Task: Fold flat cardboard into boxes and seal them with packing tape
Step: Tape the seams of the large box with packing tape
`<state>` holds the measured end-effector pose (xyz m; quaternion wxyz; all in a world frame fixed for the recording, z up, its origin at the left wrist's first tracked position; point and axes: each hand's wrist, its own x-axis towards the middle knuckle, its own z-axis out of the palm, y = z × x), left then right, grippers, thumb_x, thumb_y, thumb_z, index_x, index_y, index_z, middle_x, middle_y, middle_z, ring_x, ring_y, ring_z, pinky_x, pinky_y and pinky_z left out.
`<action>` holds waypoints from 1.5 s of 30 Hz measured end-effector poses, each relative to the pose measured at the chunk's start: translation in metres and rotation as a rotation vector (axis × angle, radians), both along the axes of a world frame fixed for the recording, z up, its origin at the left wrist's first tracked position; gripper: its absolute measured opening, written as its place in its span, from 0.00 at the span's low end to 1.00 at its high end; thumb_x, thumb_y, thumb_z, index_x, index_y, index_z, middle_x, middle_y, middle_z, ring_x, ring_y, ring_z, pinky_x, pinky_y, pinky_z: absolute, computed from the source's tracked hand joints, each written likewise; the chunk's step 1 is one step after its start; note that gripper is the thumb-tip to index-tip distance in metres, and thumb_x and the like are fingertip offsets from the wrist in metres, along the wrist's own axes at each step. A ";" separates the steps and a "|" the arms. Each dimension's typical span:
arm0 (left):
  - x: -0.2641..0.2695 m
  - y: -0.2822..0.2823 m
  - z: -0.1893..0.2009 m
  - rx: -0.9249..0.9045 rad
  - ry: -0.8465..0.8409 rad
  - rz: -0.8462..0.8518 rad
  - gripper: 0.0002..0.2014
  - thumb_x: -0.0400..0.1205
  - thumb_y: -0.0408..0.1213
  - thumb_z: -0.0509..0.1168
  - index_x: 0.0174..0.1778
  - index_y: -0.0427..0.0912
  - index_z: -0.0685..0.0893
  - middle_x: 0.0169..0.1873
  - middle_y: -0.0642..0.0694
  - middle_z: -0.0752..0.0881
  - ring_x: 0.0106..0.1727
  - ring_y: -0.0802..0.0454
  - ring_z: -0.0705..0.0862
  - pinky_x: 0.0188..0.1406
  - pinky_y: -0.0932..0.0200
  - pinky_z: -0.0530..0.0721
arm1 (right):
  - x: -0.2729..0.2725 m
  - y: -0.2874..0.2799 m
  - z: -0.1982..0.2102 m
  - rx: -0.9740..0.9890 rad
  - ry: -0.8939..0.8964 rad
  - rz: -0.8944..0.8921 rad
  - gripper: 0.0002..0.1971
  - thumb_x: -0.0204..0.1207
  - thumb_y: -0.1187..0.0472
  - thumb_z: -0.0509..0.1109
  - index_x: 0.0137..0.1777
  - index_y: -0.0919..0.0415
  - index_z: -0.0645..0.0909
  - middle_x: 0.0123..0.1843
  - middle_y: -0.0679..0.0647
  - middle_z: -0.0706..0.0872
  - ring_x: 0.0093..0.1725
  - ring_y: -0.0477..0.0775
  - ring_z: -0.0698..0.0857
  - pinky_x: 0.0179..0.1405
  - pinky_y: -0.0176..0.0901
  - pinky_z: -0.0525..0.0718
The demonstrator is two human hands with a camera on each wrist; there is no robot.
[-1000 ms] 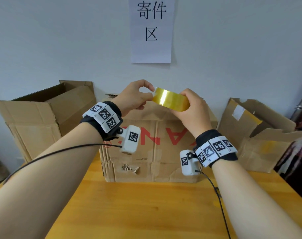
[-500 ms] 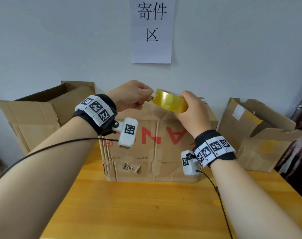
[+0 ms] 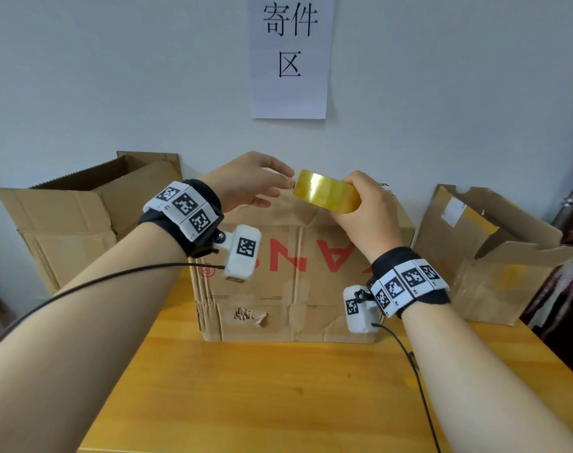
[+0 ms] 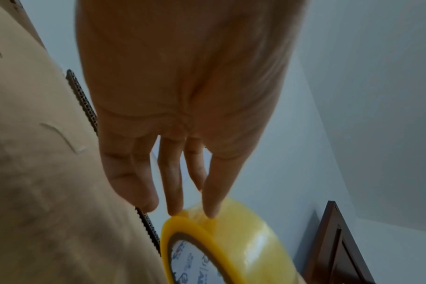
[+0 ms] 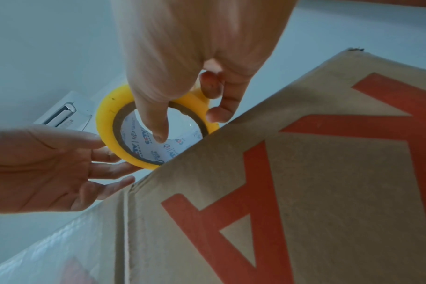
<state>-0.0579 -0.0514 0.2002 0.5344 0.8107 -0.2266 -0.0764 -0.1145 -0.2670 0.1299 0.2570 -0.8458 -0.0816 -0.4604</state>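
Above cardboard box (image 3: 298, 256) (closed), right hand (image 3: 367, 220) grip holding tape roll (image 3: 326, 195) — left hand (image 3: 246, 184) fingers straight, touching it.

A parcel-sending corner — wall sign (image 3: 288, 55), worn cardboard boxes (image 3: 72, 220).

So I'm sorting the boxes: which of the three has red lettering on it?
The middle cardboard box, standing right below the hands. Its front shows big red letters; the left box and the right box are plain brown.

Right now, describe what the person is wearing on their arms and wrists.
Bare forearms, no sleeves. Each wrist has a black band carrying white tiles printed with black square codes: left wristband, right wristband. A white camera block with its own code hangs under each, trailing a thin black cable.
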 end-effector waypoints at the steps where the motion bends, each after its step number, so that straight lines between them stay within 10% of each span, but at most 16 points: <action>1: 0.001 -0.001 -0.002 -0.014 -0.004 0.004 0.08 0.82 0.38 0.74 0.55 0.47 0.87 0.56 0.46 0.88 0.54 0.50 0.89 0.50 0.56 0.88 | 0.000 0.000 0.000 -0.003 -0.002 0.001 0.11 0.71 0.61 0.79 0.44 0.54 0.78 0.37 0.45 0.80 0.34 0.44 0.76 0.31 0.22 0.69; 45: 0.007 0.002 -0.025 -0.128 -0.020 -0.027 0.07 0.80 0.30 0.75 0.52 0.42 0.88 0.46 0.44 0.89 0.45 0.54 0.90 0.52 0.56 0.90 | -0.002 0.007 -0.003 -0.013 0.056 0.018 0.11 0.70 0.61 0.80 0.43 0.60 0.79 0.36 0.50 0.83 0.36 0.50 0.79 0.29 0.26 0.68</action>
